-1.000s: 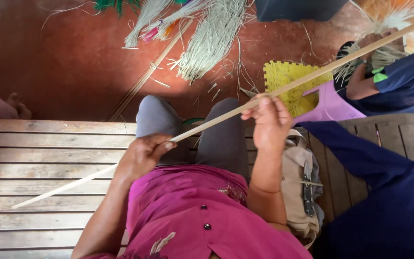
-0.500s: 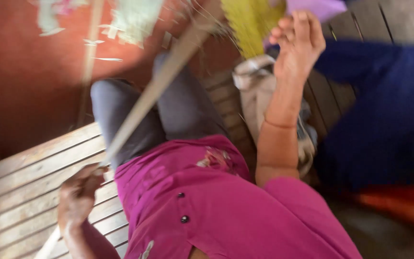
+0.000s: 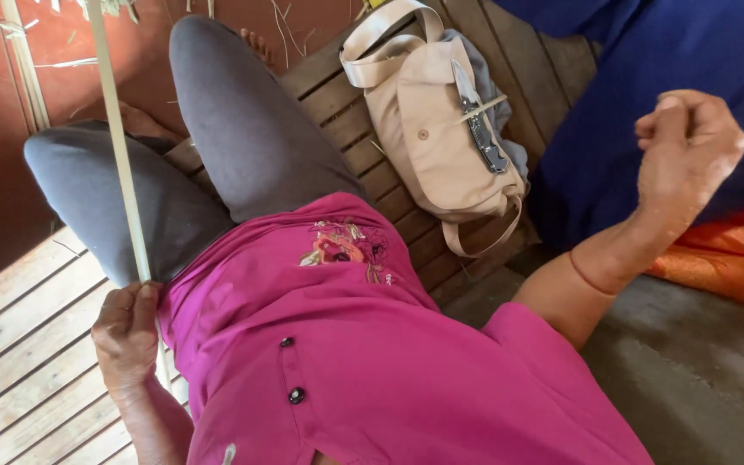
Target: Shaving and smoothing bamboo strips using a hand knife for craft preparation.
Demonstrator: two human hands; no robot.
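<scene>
The left hand [image 3: 127, 331] has its grip closed round one long pale cane strip [image 3: 118, 146], thumb and fingers pinching it beside the hip of the magenta shirt [image 3: 372, 362]. From there the strip runs up and away, crossing the left grey-trousered knee [image 3: 105, 189] toward the far left. The right hand [image 3: 686, 151] is raised at the right, curled into a loose fist with nothing visible in it. Between the two hands lies one beige shoulder bag [image 3: 428, 129] on the slatted wooden worktop [image 3: 19, 344], with one folding knife [image 3: 480, 129] on top. A blue cloth [image 3: 639, 77] crowds the far right above an orange cloth [image 3: 725, 258]; bare slats lie open near left.
</scene>
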